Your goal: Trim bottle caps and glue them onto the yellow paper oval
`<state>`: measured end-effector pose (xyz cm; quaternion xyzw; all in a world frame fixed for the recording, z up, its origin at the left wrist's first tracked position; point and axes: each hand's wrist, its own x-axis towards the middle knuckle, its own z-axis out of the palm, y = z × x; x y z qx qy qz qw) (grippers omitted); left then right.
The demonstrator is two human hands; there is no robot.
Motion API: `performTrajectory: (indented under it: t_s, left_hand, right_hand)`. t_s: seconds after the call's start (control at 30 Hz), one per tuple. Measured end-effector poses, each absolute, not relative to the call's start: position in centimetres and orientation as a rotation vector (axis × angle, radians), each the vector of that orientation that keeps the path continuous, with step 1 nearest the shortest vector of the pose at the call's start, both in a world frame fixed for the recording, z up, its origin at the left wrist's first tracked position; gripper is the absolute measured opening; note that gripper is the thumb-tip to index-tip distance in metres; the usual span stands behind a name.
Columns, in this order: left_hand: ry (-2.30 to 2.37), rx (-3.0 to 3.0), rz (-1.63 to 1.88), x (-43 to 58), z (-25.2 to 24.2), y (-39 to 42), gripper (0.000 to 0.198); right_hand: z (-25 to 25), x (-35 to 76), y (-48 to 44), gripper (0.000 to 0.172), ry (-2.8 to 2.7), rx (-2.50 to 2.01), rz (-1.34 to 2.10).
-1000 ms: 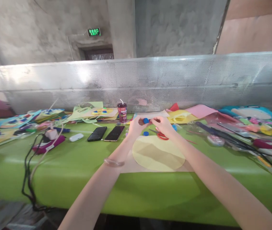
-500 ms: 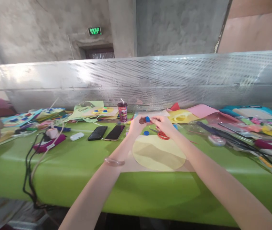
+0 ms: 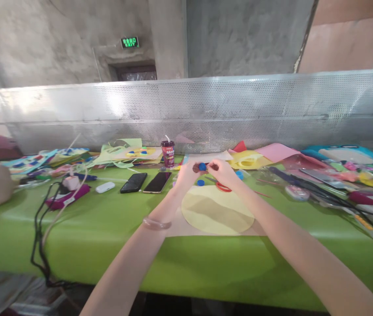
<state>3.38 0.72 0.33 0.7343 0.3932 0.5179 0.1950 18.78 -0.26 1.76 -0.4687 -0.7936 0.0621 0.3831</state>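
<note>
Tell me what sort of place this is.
Likely a craft workshop in a bare concrete building: coloured paper sheets and red-handled scissors litter a green-covered table, green exit sign overhead.

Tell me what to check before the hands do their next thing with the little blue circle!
1. Grip: the blue circle is pinched between the left hand and the right hand: ok.
2. Paper: the yellow circle lies flat and uncovered below the hands: ok.
3. Sharp bits: the scissors lie by the right hand; blades open or shut: cannot tell.
4. Spills: the cup stands upright, apart from the hands: ok.
5. Spare: the spare blue piece rests on the table by the yellow circle's edge: ok.
</note>
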Motion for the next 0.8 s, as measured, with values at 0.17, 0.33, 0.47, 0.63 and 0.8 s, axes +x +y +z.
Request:
performTrajectory:
  t_s: [0.17, 0.33, 0.47, 0.63, 0.8]
  left_hand:
    - [1.208, 2.162, 1.393, 3.25, 0.07, 0.88, 0.026]
    - [1.215, 2.183, 1.354, 3.34, -0.03, 0.83, 0.027]
    - [1.174, 2.163, 1.359, 3.43, -0.17, 1.12, 0.024]
    - [1.134, 2.132, 1.388, 3.43, -0.11, 1.14, 0.023]
    - [1.105, 2.1, 1.393, 3.55, 0.31, 0.46, 0.025]
  right_hand:
    - [1.55, 18.58, -0.26, 0.024, -2.035, -1.228, 0.094]
    - [1.26, 18.64, 0.06, 0.025, -2.026, -1.229, 0.063]
    - [1.09, 18.6, 0.16, 0.024, -2.005, -1.214, 0.055]
    - [1.31, 18.58, 0.04, 0.024, -1.958, -1.198, 0.068]
    - [2.07, 19.21, -0.1, 0.024, -1.906, -1.167, 0.123]
